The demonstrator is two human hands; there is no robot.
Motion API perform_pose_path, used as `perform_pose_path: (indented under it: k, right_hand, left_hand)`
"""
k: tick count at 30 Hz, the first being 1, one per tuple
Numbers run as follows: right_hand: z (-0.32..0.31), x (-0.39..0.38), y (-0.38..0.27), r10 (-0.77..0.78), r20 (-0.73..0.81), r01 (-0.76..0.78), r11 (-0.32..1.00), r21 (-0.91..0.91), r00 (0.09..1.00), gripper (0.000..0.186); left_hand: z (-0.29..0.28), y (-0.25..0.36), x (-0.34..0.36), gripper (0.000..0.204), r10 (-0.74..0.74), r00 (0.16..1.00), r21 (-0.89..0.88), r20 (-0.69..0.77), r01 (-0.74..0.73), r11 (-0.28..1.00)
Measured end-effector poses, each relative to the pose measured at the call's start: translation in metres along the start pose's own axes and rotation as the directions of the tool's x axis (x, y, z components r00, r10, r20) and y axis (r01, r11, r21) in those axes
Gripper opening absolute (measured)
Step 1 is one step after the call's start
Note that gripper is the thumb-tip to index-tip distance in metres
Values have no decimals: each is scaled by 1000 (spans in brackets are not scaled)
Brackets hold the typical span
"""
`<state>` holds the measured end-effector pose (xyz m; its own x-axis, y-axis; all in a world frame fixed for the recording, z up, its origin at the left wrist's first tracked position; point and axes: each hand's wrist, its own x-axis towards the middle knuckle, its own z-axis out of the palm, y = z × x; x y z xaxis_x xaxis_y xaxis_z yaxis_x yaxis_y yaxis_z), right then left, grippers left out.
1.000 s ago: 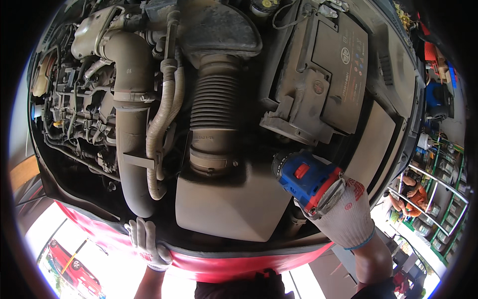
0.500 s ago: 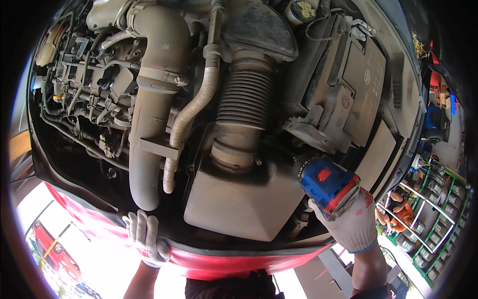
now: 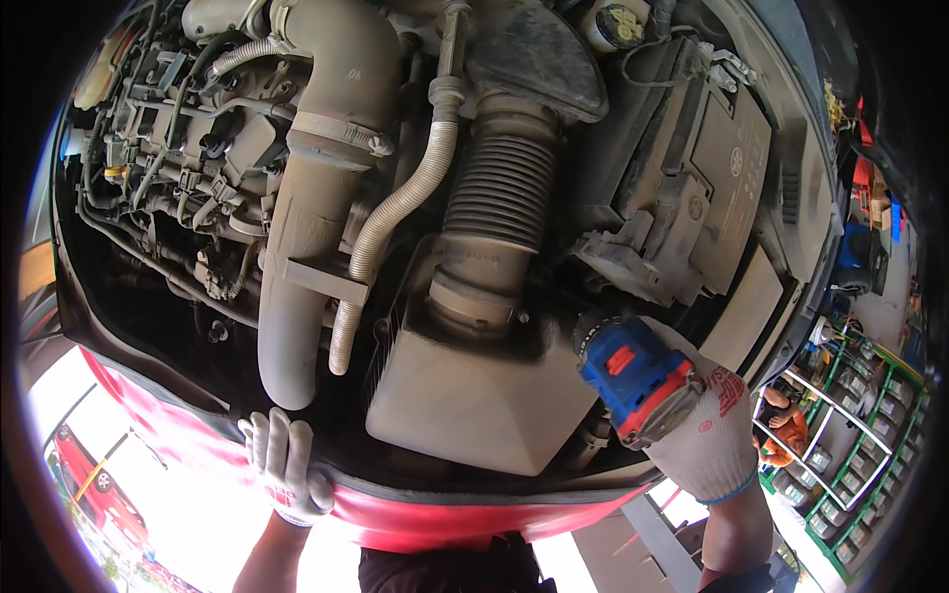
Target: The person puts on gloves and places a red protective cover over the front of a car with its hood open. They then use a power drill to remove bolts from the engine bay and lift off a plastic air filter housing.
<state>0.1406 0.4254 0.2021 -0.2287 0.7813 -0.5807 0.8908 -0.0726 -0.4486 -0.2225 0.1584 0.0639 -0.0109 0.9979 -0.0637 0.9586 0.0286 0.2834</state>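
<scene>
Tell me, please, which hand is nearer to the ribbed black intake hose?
Right. The right hand, holding the blue power tool, is just below-right of the hose; the left hand rests on the red body edge, farther away.

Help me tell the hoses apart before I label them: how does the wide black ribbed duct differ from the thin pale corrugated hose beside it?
The black ribbed duct is far wider and short, running straight into the pale air box. The thin corrugated hose is narrow, long and pale grey, curving from a metal fitting down beside the smooth grey pipe. Both are ribbed, dusty and run roughly the same way.
</scene>
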Motion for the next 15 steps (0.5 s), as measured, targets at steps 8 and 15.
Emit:
perform_pose_path:
  k: [8, 15]
  right_hand:
    - [-19, 16, -17, -74, 70, 80, 992, -94, 995, 47]
    - [-17, 20, -16, -103, 45, 112, 953, -281, 994, 20]
  left_hand:
    - [-2, 1, 6, 65, 11, 1000, 25, -21, -10, 1000]
    - [-11, 3, 9, 63, 14, 999, -9, 46, -14, 1000]
